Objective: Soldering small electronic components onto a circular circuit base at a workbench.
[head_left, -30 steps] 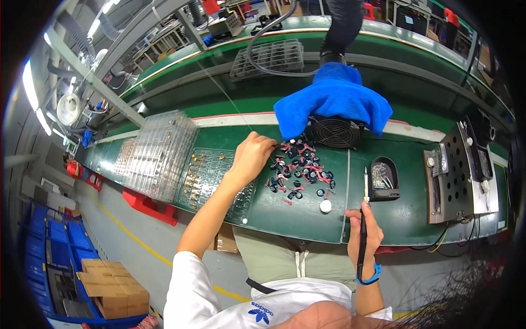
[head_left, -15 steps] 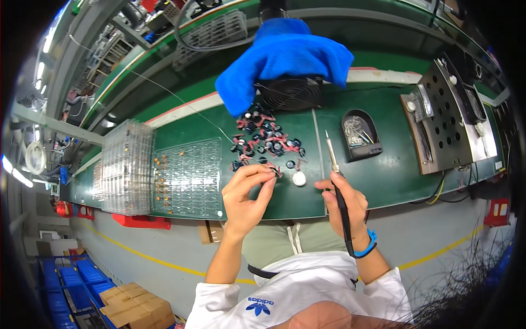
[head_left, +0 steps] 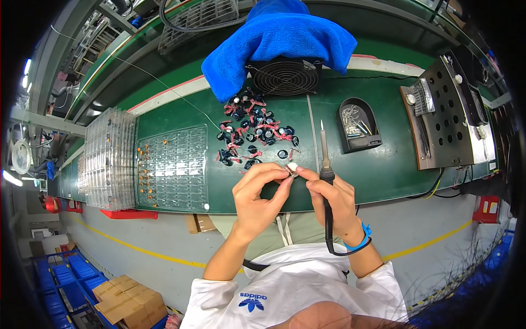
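Note:
My left hand is closed, thumb and forefinger pinching a small dark component with a reddish wire, mostly hidden by the fingertips. My right hand grips a soldering iron whose bare tip points away from me. This hand's forefinger reaches to the component beside the left fingertips; whether it touches is too small to tell. Just beyond the fingertips sits a small round white thing, partly covered. Farther off lies a loose pile of round black components with red wires on the green bench.
At left are a clear plastic tray with orange parts and a stack of similar trays. A fan under a blue towel stands behind the pile. Rightward are a black bin of metal pieces and a perforated metal box.
My hands have come together over the white thing, the right moving left with the soldering iron. The view has shifted slightly, and the left hand still pinches the component.

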Available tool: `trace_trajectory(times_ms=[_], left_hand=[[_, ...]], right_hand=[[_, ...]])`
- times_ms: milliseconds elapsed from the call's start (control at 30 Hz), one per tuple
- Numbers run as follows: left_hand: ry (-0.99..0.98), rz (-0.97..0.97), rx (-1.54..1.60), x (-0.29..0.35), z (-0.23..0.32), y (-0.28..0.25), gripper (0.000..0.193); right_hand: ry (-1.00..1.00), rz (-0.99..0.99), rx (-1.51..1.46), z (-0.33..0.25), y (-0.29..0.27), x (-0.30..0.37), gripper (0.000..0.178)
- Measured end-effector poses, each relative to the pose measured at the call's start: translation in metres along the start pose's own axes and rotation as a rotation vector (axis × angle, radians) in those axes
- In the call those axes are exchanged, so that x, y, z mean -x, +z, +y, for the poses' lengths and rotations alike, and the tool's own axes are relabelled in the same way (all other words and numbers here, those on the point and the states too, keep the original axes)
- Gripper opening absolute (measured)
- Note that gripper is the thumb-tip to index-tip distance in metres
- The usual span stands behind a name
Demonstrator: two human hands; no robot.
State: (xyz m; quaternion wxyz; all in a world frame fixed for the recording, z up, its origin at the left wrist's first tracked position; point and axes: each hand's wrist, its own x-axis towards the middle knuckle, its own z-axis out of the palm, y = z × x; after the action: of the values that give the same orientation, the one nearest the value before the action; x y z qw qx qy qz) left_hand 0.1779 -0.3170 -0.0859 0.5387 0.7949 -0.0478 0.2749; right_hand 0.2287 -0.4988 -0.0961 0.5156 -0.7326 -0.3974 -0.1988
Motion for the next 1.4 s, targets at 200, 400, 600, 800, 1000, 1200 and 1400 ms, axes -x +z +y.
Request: trace_trajectory(times_ms=[200, 400, 600, 800, 1000, 1200, 1400], left_hand=[[-0.078, -0.037, 0.024, 0.003, 0.002, 0.001, 0.023], [0.046, -0.046, -0.152, 0.006, 0.004, 0.001, 0.024], [0.086, -0.055, -0.137, 0.007, -0.001, -0.002, 0.024], [-0.048, -0.021, -0.093, 0.008, 0.005, -0.010, 0.049], [0.223, 0.105, -0.319, 0.015, 0.012, -0.062, 0.036], [-0.192, 0.400, -0.897, 0.043, -0.005, -0.214, 0.022], [-0.324, 0.403, -1.049, 0.063, -0.026, -0.257, 0.025]], right_hand=[[-0.027, -0.116, 0.076, -0.003, 0.001, -0.002, 0.033], [-0.020, -0.094, 0.159, -0.005, 0.001, -0.007, 0.032], [0.001, 0.036, 0.068, 0.005, 0.003, 0.000, 0.036], [-0.080, -0.192, 0.238, -0.002, 0.006, 0.004, 0.039], [-0.064, -0.189, 0.248, -0.011, 0.002, 0.003, 0.032], [0.037, -0.112, 0.019, 0.002, -0.001, 0.014, 0.039], [0.031, -0.036, 0.031, 0.000, 0.002, 0.015, 0.042]])
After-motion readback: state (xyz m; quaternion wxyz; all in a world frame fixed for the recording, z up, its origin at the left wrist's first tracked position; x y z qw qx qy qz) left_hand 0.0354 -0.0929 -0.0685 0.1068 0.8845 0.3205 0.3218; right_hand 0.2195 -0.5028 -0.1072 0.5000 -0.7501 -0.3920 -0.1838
